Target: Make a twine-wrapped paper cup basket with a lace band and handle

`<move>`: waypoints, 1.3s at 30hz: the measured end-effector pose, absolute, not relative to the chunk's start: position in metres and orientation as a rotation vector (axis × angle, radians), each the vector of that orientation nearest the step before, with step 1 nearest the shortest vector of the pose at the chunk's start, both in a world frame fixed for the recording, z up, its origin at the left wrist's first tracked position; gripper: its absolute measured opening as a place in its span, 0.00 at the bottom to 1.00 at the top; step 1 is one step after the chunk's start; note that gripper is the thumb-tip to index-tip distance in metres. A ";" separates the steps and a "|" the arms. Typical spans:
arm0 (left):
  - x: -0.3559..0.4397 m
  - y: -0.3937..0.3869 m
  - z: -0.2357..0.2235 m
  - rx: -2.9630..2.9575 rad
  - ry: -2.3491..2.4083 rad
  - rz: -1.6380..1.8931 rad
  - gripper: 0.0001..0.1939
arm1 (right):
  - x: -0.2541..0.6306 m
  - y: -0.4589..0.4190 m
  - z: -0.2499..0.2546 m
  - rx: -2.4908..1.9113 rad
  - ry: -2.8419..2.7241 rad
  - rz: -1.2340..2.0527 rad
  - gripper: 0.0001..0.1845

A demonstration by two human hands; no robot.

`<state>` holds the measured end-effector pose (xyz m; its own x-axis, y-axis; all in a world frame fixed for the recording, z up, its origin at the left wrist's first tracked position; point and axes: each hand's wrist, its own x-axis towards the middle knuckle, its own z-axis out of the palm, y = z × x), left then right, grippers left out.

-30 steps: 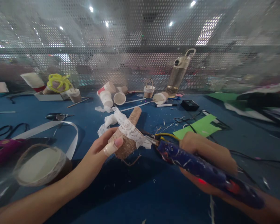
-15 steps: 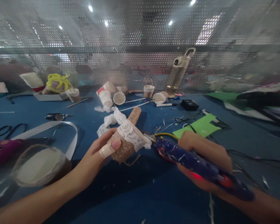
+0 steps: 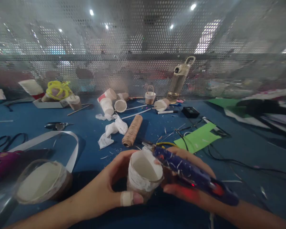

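Note:
My left hand (image 3: pixel 109 187) is wrapped round a paper cup (image 3: pixel 144 173) covered in twine and white lace, held upright with its open mouth facing me; a plaster is on the thumb. My right hand (image 3: pixel 188 178) grips a blue glue gun (image 3: pixel 193 175), its nozzle lying past the cup's far rim, and its fingers also touch the cup's right side. A spool of twine (image 3: pixel 132 130) lies on the blue table just beyond, with crumpled white lace (image 3: pixel 112 130) beside it.
A twine-wrapped cup (image 3: pixel 41 181) and white strip (image 3: pixel 50 140) sit at the left, with a purple glue gun (image 3: pixel 4 157) and scissors (image 3: pixel 54 125). Several paper cups (image 3: pixel 112 101), a water bottle (image 3: pixel 178 79) and green paper (image 3: pixel 197 138) lie further back. Cables (image 3: pixel 228 160) cross the right side.
The cup came down and toward me and turned upright, mouth now facing me. The right hand with the glue gun closed in against the cup. The twine spool is now uncovered.

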<state>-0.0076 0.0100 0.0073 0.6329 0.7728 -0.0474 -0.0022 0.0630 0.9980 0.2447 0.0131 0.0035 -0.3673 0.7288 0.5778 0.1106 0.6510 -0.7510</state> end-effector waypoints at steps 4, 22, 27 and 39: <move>-0.013 0.015 0.010 1.586 0.707 0.682 0.32 | 0.241 0.014 0.002 -0.615 -1.884 0.807 0.15; -0.023 0.044 -0.008 2.799 1.077 0.399 0.06 | 0.257 0.041 -0.013 -0.378 -2.099 0.697 0.09; -0.023 0.043 -0.006 2.926 1.213 0.512 0.11 | 0.259 0.030 0.005 -0.577 -1.983 0.631 0.06; -0.032 0.033 0.011 2.510 1.221 0.851 0.07 | 0.263 0.037 0.010 -0.886 -1.942 0.219 0.13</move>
<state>-0.0315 0.0334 0.0107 0.4862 0.7755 0.4028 0.6465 -0.6293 0.4312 0.2627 0.0373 0.0097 -0.2808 0.6626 0.6943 0.4918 0.7206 -0.4888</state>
